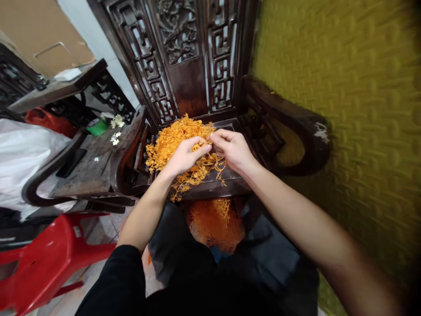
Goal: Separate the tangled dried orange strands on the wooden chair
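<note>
A heap of orange, branching sprigs point(167, 142), which look like moulded plastic, lies on the seat of a dark carved wooden chair point(223, 188). Over the right side of the heap, my left hand point(187, 154) is closed, thumb and fingers pinching part of an orange sprig. Close beside it my right hand point(233, 148) pinches too, its fingertips almost touching the left ones. Thin curled orange stems point(220, 166) hang below the fingertips. The exact piece between the fingers is mostly hidden.
Between my knees is a container of orange pieces point(213, 224). To the left stand a wooden side table point(82, 180) with a green tape roll point(98, 127) and small pale pieces point(116, 122), a red plastic stool point(46, 259) and a white bag point(26, 153). A yellow-green textured surface point(362, 109) borders the right.
</note>
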`<state>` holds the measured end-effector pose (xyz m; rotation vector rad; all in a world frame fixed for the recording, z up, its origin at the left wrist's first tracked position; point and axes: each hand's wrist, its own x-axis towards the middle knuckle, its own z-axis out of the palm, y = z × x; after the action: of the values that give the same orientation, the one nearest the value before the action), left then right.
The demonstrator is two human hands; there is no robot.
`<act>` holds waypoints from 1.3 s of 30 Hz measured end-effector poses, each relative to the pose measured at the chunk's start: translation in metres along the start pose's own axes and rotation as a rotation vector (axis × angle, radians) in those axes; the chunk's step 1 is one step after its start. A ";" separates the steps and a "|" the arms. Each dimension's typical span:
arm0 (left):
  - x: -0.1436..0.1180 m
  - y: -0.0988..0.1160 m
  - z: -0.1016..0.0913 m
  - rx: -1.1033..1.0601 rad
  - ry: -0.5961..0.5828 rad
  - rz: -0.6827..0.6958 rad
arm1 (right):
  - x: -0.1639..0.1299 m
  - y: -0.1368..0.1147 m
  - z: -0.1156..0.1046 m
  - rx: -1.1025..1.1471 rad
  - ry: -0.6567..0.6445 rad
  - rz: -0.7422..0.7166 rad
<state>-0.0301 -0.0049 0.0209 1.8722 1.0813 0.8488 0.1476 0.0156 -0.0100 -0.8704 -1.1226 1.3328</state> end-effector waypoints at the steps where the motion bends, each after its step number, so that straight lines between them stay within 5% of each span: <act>1: -0.006 0.004 -0.002 -0.055 -0.045 -0.035 | 0.002 -0.006 -0.009 0.014 0.065 -0.032; 5: -0.027 0.011 -0.014 -0.320 -0.050 -0.121 | -0.005 -0.040 -0.060 0.014 0.261 -0.181; 9: -0.031 0.003 -0.029 -0.419 0.118 -0.111 | -0.044 -0.062 -0.074 0.005 0.180 -0.137; 13: -0.050 -0.002 -0.041 -0.471 0.184 -0.207 | -0.074 -0.057 -0.059 0.138 -0.077 -0.071; 17: -0.098 -0.002 -0.037 -0.522 0.297 -0.238 | -0.083 -0.039 -0.052 0.074 -0.370 0.082; 20: -0.139 0.001 -0.029 -0.505 0.455 -0.187 | -0.084 -0.021 -0.043 -0.147 -0.483 0.176; 23: -0.184 0.006 -0.029 -0.460 0.665 -0.182 | -0.087 -0.003 -0.031 -0.543 -0.633 0.124; 27: -0.259 0.002 -0.047 -0.460 0.973 -0.290 | -0.095 0.004 -0.015 -0.881 -0.985 0.105; 30: -0.328 -0.024 -0.062 -0.501 1.209 -0.363 | -0.095 0.003 -0.002 -0.859 -1.207 0.189; 33: -0.389 -0.069 -0.063 -0.500 1.363 -0.477 | -0.095 0.012 0.014 -0.934 -1.255 0.204; 36: -0.418 -0.119 -0.058 -0.296 1.359 -0.693 | -0.099 0.032 0.024 -1.106 -1.193 0.160; 39: -0.411 -0.162 -0.055 0.116 1.175 -0.895 | -0.104 0.052 0.024 -1.210 -1.157 0.167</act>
<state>-0.3035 -0.3059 -0.1596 0.6077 2.4172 1.3068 0.1196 -0.0855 -0.0649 -0.9910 -2.9819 1.1935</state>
